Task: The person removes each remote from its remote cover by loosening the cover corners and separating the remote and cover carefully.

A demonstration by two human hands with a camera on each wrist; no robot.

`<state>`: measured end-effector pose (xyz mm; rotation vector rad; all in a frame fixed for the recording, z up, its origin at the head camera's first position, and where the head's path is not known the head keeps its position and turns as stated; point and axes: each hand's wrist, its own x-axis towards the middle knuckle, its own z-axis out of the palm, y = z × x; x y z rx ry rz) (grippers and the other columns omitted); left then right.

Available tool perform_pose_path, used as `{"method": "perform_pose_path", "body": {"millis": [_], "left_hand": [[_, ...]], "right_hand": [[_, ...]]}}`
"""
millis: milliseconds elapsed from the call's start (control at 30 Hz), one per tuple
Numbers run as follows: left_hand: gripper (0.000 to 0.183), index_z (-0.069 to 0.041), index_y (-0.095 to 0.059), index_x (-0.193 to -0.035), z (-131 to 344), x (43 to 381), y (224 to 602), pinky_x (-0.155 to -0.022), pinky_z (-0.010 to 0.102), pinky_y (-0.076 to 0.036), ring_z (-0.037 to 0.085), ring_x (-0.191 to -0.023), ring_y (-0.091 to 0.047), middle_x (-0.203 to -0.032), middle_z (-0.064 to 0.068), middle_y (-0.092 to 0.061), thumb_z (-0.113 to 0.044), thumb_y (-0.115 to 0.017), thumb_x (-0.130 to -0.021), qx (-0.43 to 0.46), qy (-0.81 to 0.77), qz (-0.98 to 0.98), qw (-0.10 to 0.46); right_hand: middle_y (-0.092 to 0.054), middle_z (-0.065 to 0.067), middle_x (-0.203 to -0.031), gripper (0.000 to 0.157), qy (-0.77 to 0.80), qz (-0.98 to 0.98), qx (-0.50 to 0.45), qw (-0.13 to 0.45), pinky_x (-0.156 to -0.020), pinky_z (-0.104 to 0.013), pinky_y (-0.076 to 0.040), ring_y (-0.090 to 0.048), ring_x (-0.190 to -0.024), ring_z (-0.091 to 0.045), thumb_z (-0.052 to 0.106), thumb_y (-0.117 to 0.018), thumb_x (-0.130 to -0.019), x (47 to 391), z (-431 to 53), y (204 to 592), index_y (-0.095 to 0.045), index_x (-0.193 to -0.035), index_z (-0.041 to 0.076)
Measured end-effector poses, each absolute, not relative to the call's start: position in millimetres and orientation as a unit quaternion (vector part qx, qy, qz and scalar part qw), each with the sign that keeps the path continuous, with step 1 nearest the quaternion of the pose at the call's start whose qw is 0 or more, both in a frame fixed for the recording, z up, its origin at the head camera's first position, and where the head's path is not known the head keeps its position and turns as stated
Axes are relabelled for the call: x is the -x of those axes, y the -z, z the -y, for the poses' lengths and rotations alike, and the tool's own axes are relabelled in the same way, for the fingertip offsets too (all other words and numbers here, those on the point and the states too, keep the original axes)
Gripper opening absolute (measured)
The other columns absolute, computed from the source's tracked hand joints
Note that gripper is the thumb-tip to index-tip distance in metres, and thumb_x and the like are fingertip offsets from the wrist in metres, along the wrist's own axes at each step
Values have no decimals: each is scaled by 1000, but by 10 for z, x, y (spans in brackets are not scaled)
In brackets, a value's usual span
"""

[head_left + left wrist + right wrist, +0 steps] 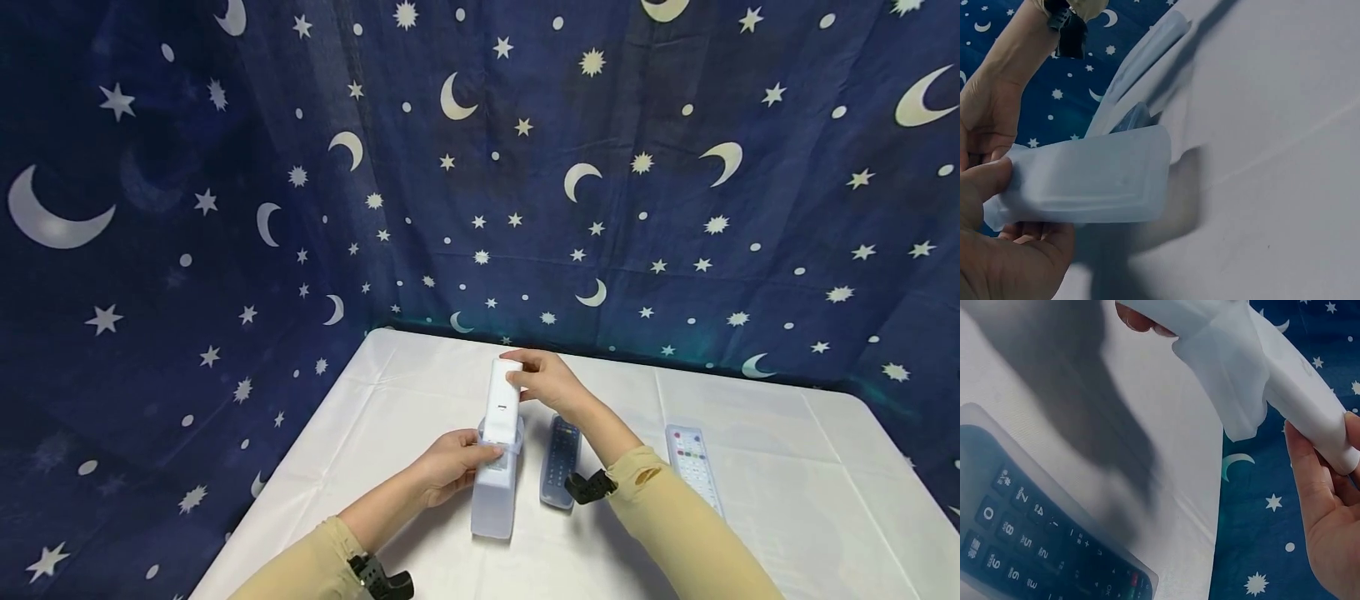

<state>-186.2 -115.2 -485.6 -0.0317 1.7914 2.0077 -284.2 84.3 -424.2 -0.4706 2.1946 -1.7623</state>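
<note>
My left hand (450, 462) grips a translucent silicone remote cover (492, 512) near its open end, thumb on top. In the left wrist view the cover (1097, 178) is held above the table, casting a shadow. My right hand (551, 383) pinches the far end of a white remote control (501, 400), which shows its back side. The remote's near end is inside the cover's mouth, and most of its length sticks out. In the right wrist view a loose flap of the cover (1232, 381) hangs beside the remote (1310, 390).
A dark remote (561, 467) in a clear cover lies just right of my hands, under the right forearm. Farther right is a white remote (693, 467) with coloured buttons, also covered. A starry blue curtain (525, 183) stands behind the white table (787, 500).
</note>
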Motion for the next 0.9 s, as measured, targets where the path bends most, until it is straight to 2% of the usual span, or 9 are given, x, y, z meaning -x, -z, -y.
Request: {"method": "perform_pose_path", "body": {"millis": [300,533,667,900], "left_hand": [[48,9,-51,-136,1135,1845,4864,-81,35,-58,22,-95,-70,-112,12,-70,-10,-70,-96,10,-734,-645,213],[63,0,-38,-152,1146,1804,4864,-80,38,-57,23,-97,-69,-117,11,-70,-10,-69,-97,11,-739,-639,212],[68,-3,-37,-154,1159,1776,4863,-81,39,-58,24,-96,-70,-112,12,-72,-12,-71,-96,3,-727,-651,216],[73,-5,-34,-156,1196,1718,4900,-86,43,-58,27,-104,-69,-123,10,-70,-14,-74,-95,-10,-710,-668,220]], "right_hand": [[-65,-16,-119,36,611,-764,160,135,-78,-39,-61,-64,-98,-24,8,-65,-98,2839,-830,4273,-63,-133,-1],[-65,-18,-121,37,613,-762,156,139,-78,-39,-61,-64,-99,-24,7,-65,-98,2889,-821,4333,-64,-134,-1],[-64,-19,-123,36,612,-763,149,145,-78,-40,-61,-65,-99,-24,7,-66,-98,2900,-829,4354,-64,-133,-1],[-64,-20,-125,37,607,-766,147,153,-77,-40,-61,-66,-100,-24,7,-66,-98,2904,-816,4366,-64,-133,-1]]}}
